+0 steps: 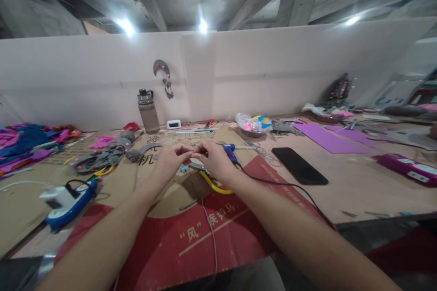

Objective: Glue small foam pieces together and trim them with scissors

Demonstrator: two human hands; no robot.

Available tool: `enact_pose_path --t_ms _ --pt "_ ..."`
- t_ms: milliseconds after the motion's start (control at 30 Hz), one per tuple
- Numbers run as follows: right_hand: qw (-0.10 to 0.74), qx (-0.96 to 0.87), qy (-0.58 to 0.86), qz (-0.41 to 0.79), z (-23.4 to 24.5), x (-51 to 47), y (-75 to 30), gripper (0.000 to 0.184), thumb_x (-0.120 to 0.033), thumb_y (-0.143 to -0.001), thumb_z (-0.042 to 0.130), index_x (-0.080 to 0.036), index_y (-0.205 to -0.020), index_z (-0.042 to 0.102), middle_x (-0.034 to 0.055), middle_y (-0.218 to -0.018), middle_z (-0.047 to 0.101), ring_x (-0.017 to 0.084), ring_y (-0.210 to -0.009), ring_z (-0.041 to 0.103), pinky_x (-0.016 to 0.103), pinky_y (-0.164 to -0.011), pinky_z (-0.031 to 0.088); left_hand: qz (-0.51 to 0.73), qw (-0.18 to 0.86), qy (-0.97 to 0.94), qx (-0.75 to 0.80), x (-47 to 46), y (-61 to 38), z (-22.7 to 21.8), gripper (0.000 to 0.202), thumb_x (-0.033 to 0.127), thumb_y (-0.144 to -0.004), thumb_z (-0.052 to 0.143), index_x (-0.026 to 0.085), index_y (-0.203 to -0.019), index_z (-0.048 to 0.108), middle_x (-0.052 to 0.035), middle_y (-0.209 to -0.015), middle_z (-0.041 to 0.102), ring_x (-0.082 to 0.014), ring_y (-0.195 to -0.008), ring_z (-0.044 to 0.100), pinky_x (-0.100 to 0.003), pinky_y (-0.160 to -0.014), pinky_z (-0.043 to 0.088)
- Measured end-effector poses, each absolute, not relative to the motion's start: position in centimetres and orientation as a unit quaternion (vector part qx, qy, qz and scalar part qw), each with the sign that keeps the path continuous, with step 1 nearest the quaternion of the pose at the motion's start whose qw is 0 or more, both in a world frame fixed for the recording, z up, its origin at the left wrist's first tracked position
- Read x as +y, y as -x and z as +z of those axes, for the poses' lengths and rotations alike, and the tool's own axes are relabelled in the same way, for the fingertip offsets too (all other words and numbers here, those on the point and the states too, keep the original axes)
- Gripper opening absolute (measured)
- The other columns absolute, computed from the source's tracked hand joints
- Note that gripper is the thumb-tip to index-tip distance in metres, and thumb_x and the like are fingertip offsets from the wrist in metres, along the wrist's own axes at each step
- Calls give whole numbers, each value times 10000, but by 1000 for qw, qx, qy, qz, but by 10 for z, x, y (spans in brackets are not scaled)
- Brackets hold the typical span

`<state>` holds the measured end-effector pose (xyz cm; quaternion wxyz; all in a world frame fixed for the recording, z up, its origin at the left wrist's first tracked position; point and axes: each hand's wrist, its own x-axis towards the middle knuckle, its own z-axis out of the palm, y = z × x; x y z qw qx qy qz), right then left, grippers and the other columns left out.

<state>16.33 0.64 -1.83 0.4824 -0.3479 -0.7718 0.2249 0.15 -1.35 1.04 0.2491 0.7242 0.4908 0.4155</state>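
My left hand (172, 157) and my right hand (211, 157) meet at the fingertips above a cardboard sheet (167, 200). Both have their fingers pinched together; whatever is between them is too small or hidden to name. Just below lie scissors with a yellow handle (215, 186), partly covered by my right hand. Behind that hand a blue glue gun (230, 151) shows in part, its black cable running right. A thin grey cord (212, 232) trails over the red print toward the table's front edge.
A black phone (299, 166) and purple sheets (329, 137) lie to the right. At left are a blue power strip (71, 207), grey felt pieces (99, 157) and a pile of coloured fabric (29, 145). A water bottle (148, 113) stands by the white partition (239, 68).
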Motion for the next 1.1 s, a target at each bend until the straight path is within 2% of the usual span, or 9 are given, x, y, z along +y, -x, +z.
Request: enact_pose_path --t_ms 133,233,333,400,567,700,833,967,1100 --pt "481 -771 341 241 -17 6 -164 128 -292 -795 558 -190 -723 529 -9 -676 557 125 -633 481 251 -600 353 434 258 -715 484 -15 -4 9 217 371 -690 642 162 -728 685 -14 -596 629 -129 -561 549 -233 -549 407" --pt "480 -766 327 276 -16 8 -164 151 -303 -809 519 -189 -712 504 -21 -654 529 115 -619 466 242 -590 350 455 361 -674 456 -11 -6 5 252 388 -653 687 144 -714 667 -14 -599 618 -111 -550 536 -227 -560 420" --pt "475 -744 320 344 -19 10 -161 164 -314 -807 496 -192 -702 473 -40 -620 492 100 -575 452 227 -558 352 490 486 -597 408 -5 -4 1 282 406 -683 666 127 -714 638 -26 -627 615 -100 -557 541 -226 -567 436" --pt "484 -717 312 393 -22 13 -159 171 -328 -801 489 -194 -700 459 -51 -603 470 91 -541 446 219 -529 355 513 518 -561 391 -1 -2 0 291 402 -680 673 118 -720 630 -41 -655 627 -99 -561 550 -222 -557 439" --pt "520 -649 314 458 -24 19 -159 162 -314 -796 447 -179 -735 511 -29 -637 537 80 -515 448 220 -515 382 505 500 -579 399 2 -3 -2 291 342 -653 700 115 -831 660 -61 -750 662 -110 -606 576 -237 -587 453" --pt "534 -631 319 464 -24 20 -160 131 -231 -771 424 -179 -817 534 -24 -704 557 74 -532 463 223 -543 412 506 478 -593 404 3 -4 -5 278 304 -653 697 126 -864 668 -56 -763 666 -117 -645 581 -248 -621 455" --pt "539 -671 300 411 -25 16 -159 148 -204 -783 429 -183 -862 552 -14 -777 564 82 -606 498 226 -588 430 512 463 -599 406 3 -2 -3 304 320 -645 711 123 -872 665 -60 -779 662 -116 -652 572 -259 -644 459" --pt "529 -721 290 341 -24 11 -159 157 -271 -803 508 -186 -921 568 9 -826 597 112 -713 536 245 -650 431 509 446 -602 425 2 -1 -1 316 353 -613 732 119 -810 656 -37 -688 641 -109 -594 553 -253 -605 446" --pt "524 -745 298 285 -22 9 -161 116 -276 -794 561 -182 -852 595 18 -795 617 129 -731 552 265 -692 426 496 435 -615 433 1 -1 -1 295 352 -601 739 127 -770 653 -19 -652 627 -100 -558 539 -240 -571 427"
